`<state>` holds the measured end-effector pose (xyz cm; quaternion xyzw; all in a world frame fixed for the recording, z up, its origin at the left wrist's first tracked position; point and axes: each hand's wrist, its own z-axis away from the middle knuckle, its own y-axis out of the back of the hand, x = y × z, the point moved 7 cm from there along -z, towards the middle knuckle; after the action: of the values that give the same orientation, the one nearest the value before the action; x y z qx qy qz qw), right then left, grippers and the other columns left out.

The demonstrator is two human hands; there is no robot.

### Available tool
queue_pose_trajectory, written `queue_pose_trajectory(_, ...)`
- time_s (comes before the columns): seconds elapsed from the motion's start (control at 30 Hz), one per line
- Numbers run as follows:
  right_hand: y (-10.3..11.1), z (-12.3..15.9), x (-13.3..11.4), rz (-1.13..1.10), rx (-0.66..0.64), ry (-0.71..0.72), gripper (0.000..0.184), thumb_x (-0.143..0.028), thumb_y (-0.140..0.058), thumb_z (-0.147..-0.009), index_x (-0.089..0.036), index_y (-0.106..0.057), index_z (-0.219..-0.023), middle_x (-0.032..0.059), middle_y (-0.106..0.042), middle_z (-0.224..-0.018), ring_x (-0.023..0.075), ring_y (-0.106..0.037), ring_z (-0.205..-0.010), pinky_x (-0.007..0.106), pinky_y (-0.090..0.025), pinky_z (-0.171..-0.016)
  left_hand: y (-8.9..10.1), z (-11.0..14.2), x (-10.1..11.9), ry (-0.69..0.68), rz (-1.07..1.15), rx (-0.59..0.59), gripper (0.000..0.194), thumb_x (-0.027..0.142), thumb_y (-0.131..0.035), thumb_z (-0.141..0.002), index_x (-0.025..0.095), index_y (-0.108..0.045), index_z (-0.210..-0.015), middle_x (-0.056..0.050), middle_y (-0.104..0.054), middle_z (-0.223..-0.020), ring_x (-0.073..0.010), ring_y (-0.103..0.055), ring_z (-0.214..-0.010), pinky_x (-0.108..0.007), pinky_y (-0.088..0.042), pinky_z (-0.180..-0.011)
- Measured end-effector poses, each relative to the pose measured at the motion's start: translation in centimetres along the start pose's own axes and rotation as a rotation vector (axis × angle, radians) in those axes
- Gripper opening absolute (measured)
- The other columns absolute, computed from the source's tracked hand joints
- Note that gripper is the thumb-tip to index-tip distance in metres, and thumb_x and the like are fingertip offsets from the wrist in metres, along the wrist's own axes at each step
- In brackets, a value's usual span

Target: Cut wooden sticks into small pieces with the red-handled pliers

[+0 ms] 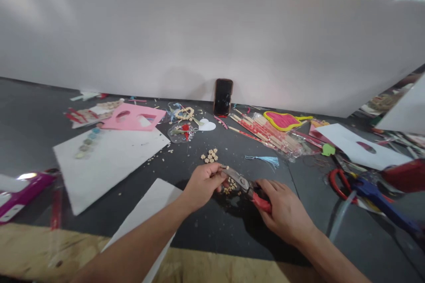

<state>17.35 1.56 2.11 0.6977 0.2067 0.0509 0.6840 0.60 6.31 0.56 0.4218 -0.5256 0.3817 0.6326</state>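
Note:
My right hand (282, 208) is wrapped round the red handles of metal snips (244, 182), whose jaws point up and left. At their tip, the fingers of my left hand (206, 183) are pinched together. What they hold is too small to make out; a pale bit shows by the jaws. Below the snips lies a scatter of small cream-coloured pieces (229, 187), partly hidden by my left fingers. Just beyond my left hand sits a cluster of cream flower-shaped beads (210, 156). A light blue tassel (267, 159) lies beyond my right hand.
A phone (223, 97) leans on the white partition (212, 40). Wrapped red-and-cream sticks (265, 131) and a pink-and-yellow piece (282, 120) lie back right. Scissors (341, 185) and a blue-handled tool (375, 194) are at right. White sheets (109, 163), pink card (133, 117) and a purple glue gun (26, 194) occupy the left.

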Motion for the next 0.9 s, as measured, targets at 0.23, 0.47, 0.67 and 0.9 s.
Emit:
queue_pose_trajectory(0.23,-0.19,-0.28,0.34,0.019,0.078,-0.008,0.026,-0.029,-0.047,-0.079,-0.018,-0.051,-0.103,0.0094,-0.061,-0.093,0.0211,-0.055,-0.082,0.033,-0.039,-0.073,0.25,-0.40,0.08,-0.005,0.074,0.063,0.015,0.027,-0.055,-0.074,0.014,-0.060,-0.079,0.001,-0.060,-0.066,-0.0094,-0.049,-0.055,-0.019,-0.038,-0.053)
queue_pose_trajectory(0.47,-0.21,-0.43,0.52,0.058,0.074,0.016,0.037,-0.030,-0.047,-0.080,-0.019,-0.048,-0.115,0.0096,-0.060,-0.102,0.0237,-0.052,-0.090,0.036,-0.037,-0.076,0.86,0.02,0.49,-0.006,-0.136,0.132,0.017,0.024,-0.050,-0.076,0.015,-0.061,-0.067,0.004,-0.053,-0.051,-0.0091,-0.048,-0.049,-0.018,-0.034,-0.050)
queue_pose_trajectory(0.67,-0.19,-0.42,0.45,0.079,0.048,0.039,0.044,-0.031,-0.047,-0.079,-0.019,-0.044,-0.122,0.0100,-0.058,-0.109,0.0252,-0.049,-0.097,0.038,-0.035,-0.080,0.74,0.08,0.72,-0.014,-0.186,0.111,0.017,0.023,-0.047,-0.077,0.016,-0.062,-0.072,0.004,-0.058,-0.055,-0.0096,-0.050,-0.050,-0.018,-0.035,-0.050)
queue_pose_trajectory(0.9,-0.05,-0.19,0.50,0.089,0.053,0.057,0.048,-0.030,-0.049,-0.078,-0.019,-0.042,-0.125,0.0107,-0.057,-0.110,0.0251,-0.049,-0.098,0.039,-0.034,-0.081,0.69,0.00,0.44,-0.007,-0.192,0.076,0.018,0.025,-0.048,-0.078,0.015,-0.063,-0.073,0.003,-0.057,-0.054,-0.0092,-0.048,-0.049,-0.018,-0.034,-0.049)
